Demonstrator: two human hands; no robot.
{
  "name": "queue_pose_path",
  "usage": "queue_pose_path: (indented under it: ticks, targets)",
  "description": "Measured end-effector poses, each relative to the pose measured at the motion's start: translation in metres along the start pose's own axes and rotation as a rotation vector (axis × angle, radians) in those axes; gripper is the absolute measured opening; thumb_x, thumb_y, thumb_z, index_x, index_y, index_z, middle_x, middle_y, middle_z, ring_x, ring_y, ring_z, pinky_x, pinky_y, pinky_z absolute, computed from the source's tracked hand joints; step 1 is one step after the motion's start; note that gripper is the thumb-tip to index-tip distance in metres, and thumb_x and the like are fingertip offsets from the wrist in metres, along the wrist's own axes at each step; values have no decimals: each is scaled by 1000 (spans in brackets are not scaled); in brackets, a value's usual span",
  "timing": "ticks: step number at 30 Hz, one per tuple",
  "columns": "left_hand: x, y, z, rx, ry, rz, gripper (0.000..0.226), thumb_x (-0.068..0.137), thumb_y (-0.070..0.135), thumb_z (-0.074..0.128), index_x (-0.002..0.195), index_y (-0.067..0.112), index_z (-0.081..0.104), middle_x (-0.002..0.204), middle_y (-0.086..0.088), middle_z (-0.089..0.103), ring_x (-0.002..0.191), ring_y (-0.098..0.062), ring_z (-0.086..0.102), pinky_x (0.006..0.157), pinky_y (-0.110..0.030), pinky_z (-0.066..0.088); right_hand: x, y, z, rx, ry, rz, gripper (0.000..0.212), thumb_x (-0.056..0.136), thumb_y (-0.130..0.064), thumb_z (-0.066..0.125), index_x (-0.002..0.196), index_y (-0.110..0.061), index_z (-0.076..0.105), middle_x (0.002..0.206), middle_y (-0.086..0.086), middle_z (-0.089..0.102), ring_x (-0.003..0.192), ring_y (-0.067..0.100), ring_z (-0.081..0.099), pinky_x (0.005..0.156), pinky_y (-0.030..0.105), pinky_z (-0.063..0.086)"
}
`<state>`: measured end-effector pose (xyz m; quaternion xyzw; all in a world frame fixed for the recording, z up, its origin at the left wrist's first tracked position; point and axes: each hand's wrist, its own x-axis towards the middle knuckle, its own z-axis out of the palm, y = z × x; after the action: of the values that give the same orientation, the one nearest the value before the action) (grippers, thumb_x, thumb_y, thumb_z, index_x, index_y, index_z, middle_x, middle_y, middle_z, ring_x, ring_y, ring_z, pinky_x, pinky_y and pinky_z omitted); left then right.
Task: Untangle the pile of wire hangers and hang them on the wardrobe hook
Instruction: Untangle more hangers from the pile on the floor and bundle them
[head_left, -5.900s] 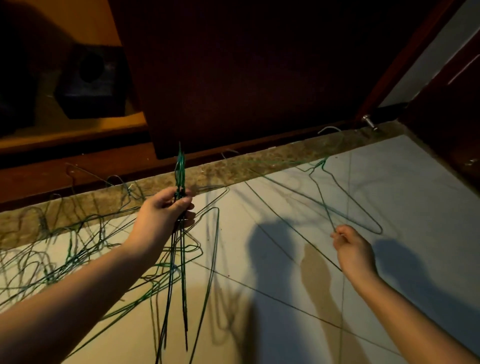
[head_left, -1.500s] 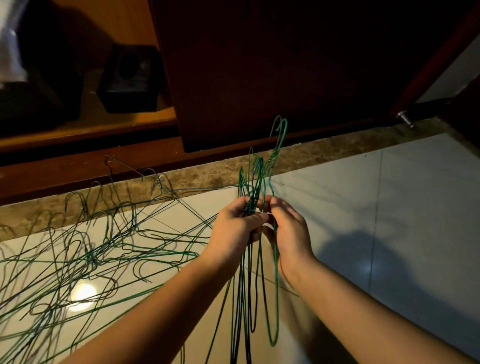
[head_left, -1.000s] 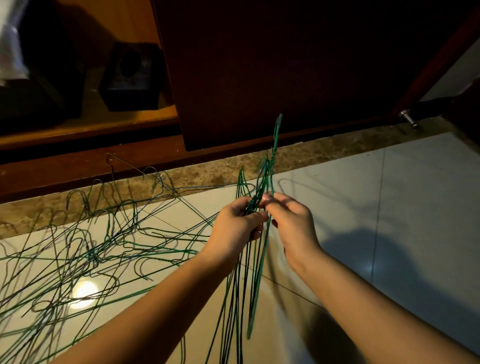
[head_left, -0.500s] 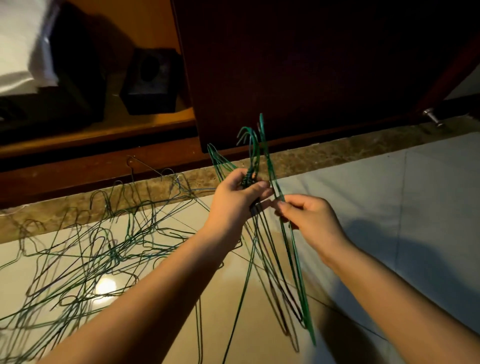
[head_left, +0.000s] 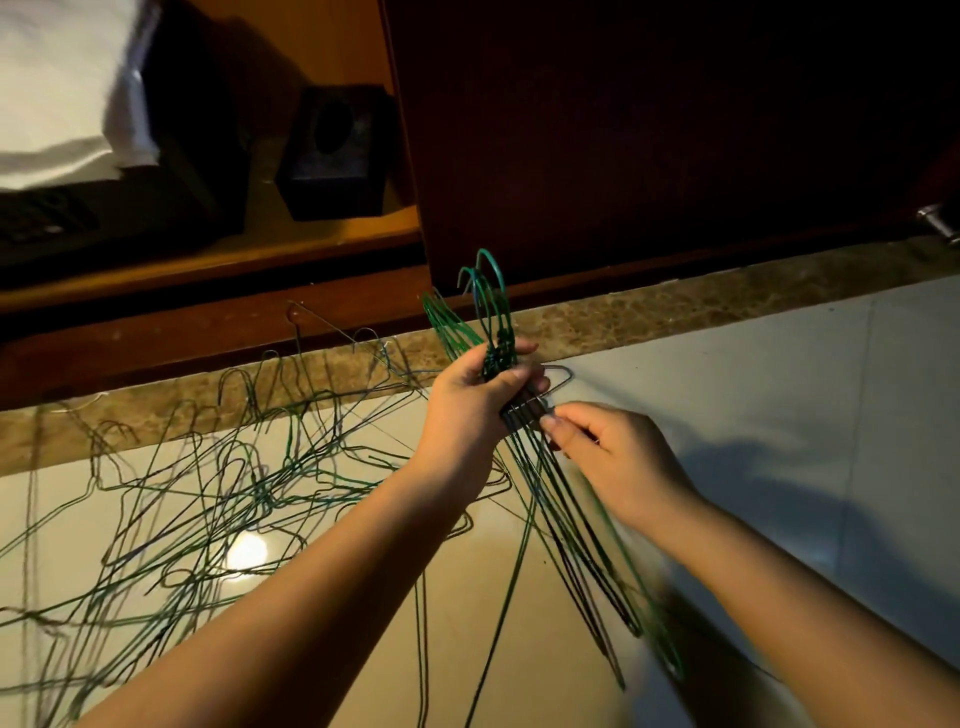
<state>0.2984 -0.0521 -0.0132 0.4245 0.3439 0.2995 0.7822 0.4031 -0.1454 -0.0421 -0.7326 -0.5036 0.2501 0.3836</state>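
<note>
So the left hand (head_left: 475, 410) grips a bunch of green wire hangers (head_left: 500, 338) by the necks, hooks up — the right hand (head_left: 621, 460) pinches their wires just below. The tangled pile (head_left: 208, 493) lies on the tiled floor (head_left: 753, 395) to the left, before the wardrobe (head_left: 623, 130).

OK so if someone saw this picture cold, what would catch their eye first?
The bundle of green wire hangers at centre, hooks up, gripped at the necks by the left hand while the right hand pinches its wires just below. Next, the tangled pile of hangers sprawled over the pale floor at left, with a bright glare spot among them. Behind looms the dark wooden door.
</note>
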Motion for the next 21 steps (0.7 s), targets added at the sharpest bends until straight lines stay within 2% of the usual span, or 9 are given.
queue_pose_path:
  ticks: [4,7,11,15,18,21]
  targets:
    - [-3,11,-20,63,34,8,24,93,-3,43,97,13,61,72,-4,55,65,-12,62,64,-25,56,9,22,18,74,-16,107,27,95,-31,48,90,-14,68,71,-8,63,75,17,62,72,38,50]
    - [-9,28,-32,114,58,4,24,95,0,42,98,15,61,70,0,50,58,-10,60,68,-28,58,21,32,36,82,-74,164,22,96,-25,48,96,-16,69,71,-13,61,77,14,61,73,28,46]
    - [-15,54,-43,244,100,10,24,96,3,41,99,16,60,73,-1,44,57,-8,50,63,-24,55,40,24,59,35,-246,64,25,96,-32,47,93,-17,67,82,-1,66,83,22,62,75,29,45]
    - [-25,81,-63,354,180,-10,24,96,3,43,94,18,62,68,0,42,58,-9,44,57,-23,49,76,2,76,-35,-352,24,44,88,-46,37,102,-18,67,106,7,69,100,26,61,88,33,47]
    - [-44,98,-87,414,248,-57,24,94,2,45,91,18,62,74,-3,44,62,-12,46,58,-21,52,99,-24,100,-102,-436,24,46,83,-51,32,95,-22,66,97,6,68,94,27,61,83,36,48]
    - [-69,103,-118,493,281,-119,24,93,-1,45,92,15,62,78,-5,48,59,-9,51,58,-21,54,103,-44,128,-183,-561,-66,33,95,-37,38,85,-15,60,88,7,64,85,27,58,72,35,45]
